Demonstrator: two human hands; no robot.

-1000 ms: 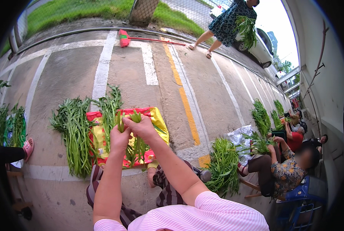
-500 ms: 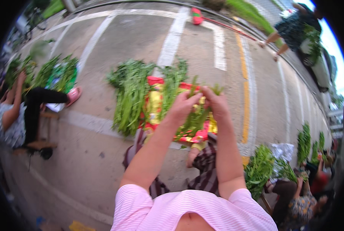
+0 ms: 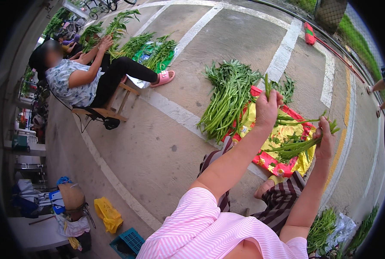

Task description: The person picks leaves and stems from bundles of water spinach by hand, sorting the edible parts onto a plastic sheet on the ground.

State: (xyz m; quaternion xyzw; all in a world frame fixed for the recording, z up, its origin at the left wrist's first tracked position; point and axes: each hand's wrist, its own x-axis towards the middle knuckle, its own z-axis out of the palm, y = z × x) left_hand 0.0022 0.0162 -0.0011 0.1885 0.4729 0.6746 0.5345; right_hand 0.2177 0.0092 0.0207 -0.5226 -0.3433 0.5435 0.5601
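My left hand (image 3: 268, 108) is closed around a few green stems of water spinach (image 3: 267, 84), which poke up above the fingers. To its right, my right hand (image 3: 325, 142) grips a small bunch of water spinach (image 3: 294, 149) whose stems trail leftward over a red and yellow plastic sheet (image 3: 306, 162). The two hands are apart. A large pile of long-stemmed water spinach (image 3: 231, 99) lies on the ground and the sheet's left edge. Loose leaves (image 3: 289, 139) are scattered on the sheet. More leafy tops (image 3: 286, 88) show behind my left hand.
At the left a person (image 3: 78, 77) sits on a wooden stool (image 3: 119, 108), handling greens beside a green sheet (image 3: 164, 62). A yellow bag (image 3: 108, 214) and a teal crate (image 3: 130, 241) are lower left. A red-handled tool (image 3: 311, 34) lies far right. Other greens (image 3: 322, 228) are lower right.
The view has swung left, bringing the seated person further into it. My hands, close together before, have moved apart, each with stems in it.
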